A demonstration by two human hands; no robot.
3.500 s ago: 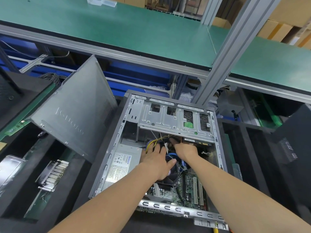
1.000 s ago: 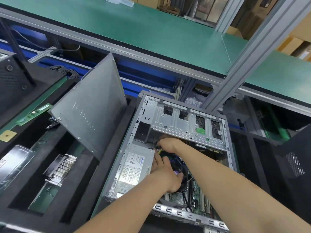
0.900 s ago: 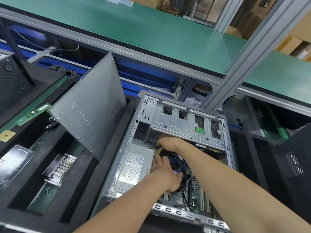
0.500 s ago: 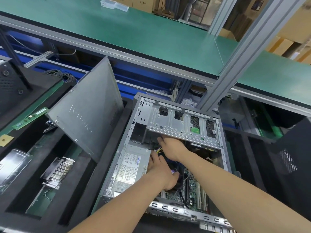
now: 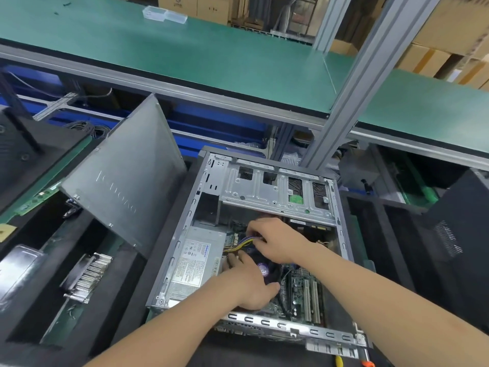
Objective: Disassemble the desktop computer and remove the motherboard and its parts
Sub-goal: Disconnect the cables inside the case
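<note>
- The computer case (image 5: 254,193) is shining silver grey.
- The wires (image 5: 242,243) are showing yellow and black.
- The motherboard (image 5: 297,286) is looking green.
- The far table (image 5: 211,62) is looking green too.
- The left side panel (image 5: 127,186) is looking dark grey.

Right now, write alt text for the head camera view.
A person's right hand pinches a yellow-and-black wire bundle inside an open computer case, while the left hand reaches in beside the power supply. The removed side panel leans at the case's left.
</note>
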